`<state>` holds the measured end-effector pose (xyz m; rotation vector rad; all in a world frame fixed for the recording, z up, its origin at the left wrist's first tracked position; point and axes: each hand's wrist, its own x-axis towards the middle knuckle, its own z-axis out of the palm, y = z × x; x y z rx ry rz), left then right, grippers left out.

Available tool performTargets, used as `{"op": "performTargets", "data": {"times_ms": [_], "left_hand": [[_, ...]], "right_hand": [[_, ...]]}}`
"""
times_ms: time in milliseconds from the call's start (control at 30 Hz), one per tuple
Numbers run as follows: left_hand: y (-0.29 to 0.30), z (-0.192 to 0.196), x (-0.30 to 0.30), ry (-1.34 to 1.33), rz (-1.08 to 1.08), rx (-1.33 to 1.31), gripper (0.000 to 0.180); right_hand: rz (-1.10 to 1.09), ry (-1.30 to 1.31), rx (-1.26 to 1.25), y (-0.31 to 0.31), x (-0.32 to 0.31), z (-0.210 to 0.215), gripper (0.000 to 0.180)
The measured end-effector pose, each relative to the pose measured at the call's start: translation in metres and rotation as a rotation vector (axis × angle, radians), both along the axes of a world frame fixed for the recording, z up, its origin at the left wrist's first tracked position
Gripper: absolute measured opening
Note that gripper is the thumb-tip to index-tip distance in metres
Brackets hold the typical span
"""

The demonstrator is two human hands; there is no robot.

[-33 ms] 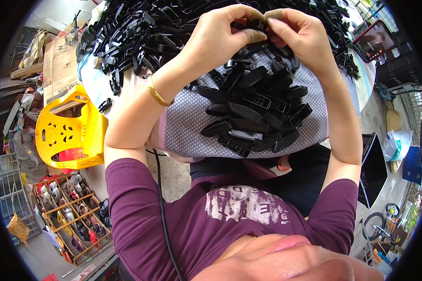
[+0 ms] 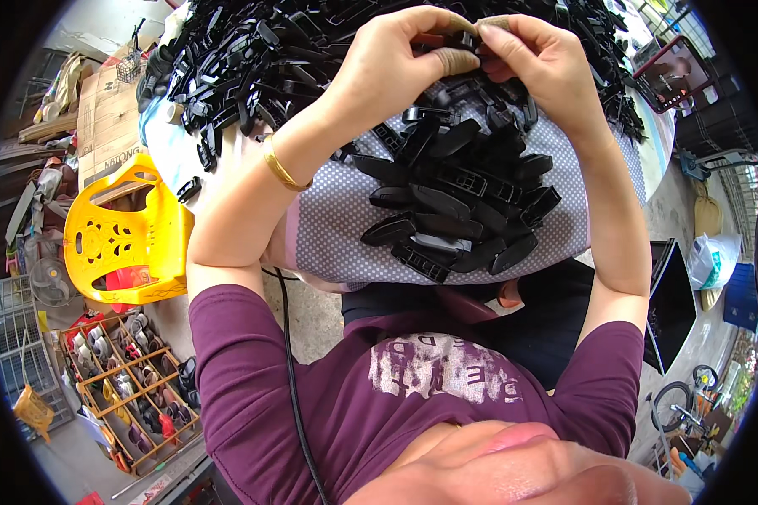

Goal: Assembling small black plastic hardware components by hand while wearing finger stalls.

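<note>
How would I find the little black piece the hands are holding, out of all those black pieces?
Start at the dotted grey cloth with a pile of black plastic pieces. Above it, the left hand and right hand meet. The small black piece pinched between their fingertips is the only one lifted off the piles.

Glossy black plastic clips (image 2: 446,202), dotted cloth (image 2: 337,219)

A heap of clips (image 2: 370,42) covers the far part of the counter (image 2: 177,160). A smaller pile of clips (image 2: 455,202) lies on a cloth (image 2: 337,227) at its near edge. A plastic chair (image 2: 126,236) stands left of the counter, with a shoe rack (image 2: 126,379) nearer on the floor.
</note>
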<state>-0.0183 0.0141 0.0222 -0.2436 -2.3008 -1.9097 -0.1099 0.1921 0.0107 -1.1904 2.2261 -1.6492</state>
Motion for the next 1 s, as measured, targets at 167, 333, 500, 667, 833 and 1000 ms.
{"op": "performTargets", "data": {"times_ms": [167,333,500,667,833,1000], "left_hand": [[-0.023,-0.017,-0.011,0.156,-0.189,0.379,0.031],[-0.014,-0.007,-0.002,-0.003,-0.059,0.416,0.031],[-0.009,0.002,0.000,0.103,0.048,0.243,0.029],[-0.006,-0.004,0.000,0.072,0.061,0.324,0.034],[-0.001,-0.013,-0.001,0.050,0.081,0.396,0.034],[-0.006,-0.002,0.003,0.041,-0.031,0.434,0.026]], "right_hand": [[0.157,-0.369,-0.285,-0.014,0.021,0.016,0.021],[0.017,0.075,-0.183,-0.012,0.016,0.006,0.023],[-0.049,0.486,-0.077,-0.011,0.021,0.004,0.030],[-0.113,0.607,-0.069,-0.013,0.026,0.004,0.031],[-0.220,0.758,-0.005,-0.018,0.028,-0.003,0.026],[-0.193,0.360,0.047,-0.018,0.019,-0.007,0.028]]}}
